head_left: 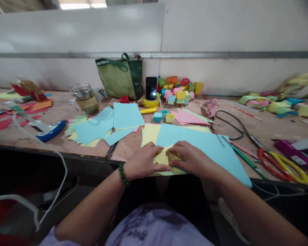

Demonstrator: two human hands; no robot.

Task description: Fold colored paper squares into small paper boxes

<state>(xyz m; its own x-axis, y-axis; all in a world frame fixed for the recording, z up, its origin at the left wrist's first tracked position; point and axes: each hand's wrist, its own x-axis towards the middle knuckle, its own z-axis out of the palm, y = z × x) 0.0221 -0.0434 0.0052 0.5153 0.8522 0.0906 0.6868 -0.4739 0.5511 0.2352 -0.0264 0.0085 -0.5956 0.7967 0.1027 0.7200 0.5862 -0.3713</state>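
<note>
Both hands meet over a small pale-yellow paper [162, 157] near the front edge of the table. My left hand [143, 160], with a green bead bracelet at its wrist, curls thumb and fingers at the paper's left side. On the right part, which stands up in a fold, my right hand [191, 158] pinches with bent fingers. The fingers hide some of the folds. Beneath lies a big light-blue sheet [207, 145] over yellow sheets. Just beyond are a small blue paper box [157, 117] and an open yellow paper box [170, 118].
Loose blue sheets [128, 115] lie left of centre. Scissors [277, 164] and a green pencil [248, 160] lie at right. A glass jar [84, 100], green bag [118, 77], phone [151, 88] and piled paper shapes [178, 92] stand at the back. A blue glue gun [51, 131] sits left.
</note>
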